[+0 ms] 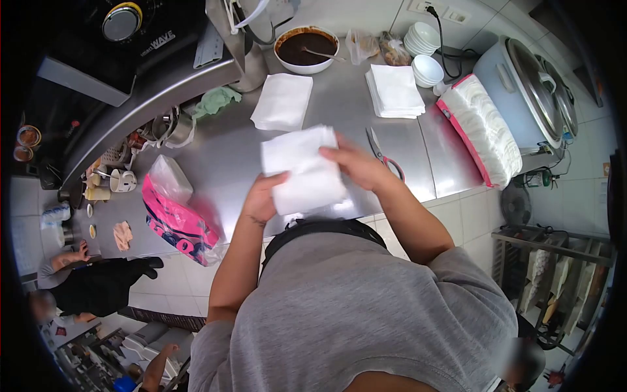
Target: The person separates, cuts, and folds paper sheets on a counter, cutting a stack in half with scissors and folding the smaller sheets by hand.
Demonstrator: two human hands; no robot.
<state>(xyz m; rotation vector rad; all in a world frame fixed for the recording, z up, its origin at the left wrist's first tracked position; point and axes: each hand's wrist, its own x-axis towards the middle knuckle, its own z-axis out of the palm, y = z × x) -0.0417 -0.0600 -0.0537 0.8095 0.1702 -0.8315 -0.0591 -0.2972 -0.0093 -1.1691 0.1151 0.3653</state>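
Note:
Both my hands hold a thick stack of white napkins (304, 171) above the front edge of the steel counter (228, 153). My left hand (262, 196) grips its lower left side, thumb on top. On the upper right side, my right hand (353, 163) has its thumb over the top and its fingers partly hidden behind the stack. Two more napkin stacks lie farther back, one at centre left (283, 102) and one at right (395, 91). Scissors with red handles (385, 157) rest just beyond my right hand. A pink napkin package (176, 215) sits open at the left.
A bowl of dark sauce (305, 49), plastic bags (394, 49) and small white bowls (423, 52) line the wall. A long napkin pack (480, 130) lies beside a large lidded container (516, 91). Another person (98, 284) stands at the far left.

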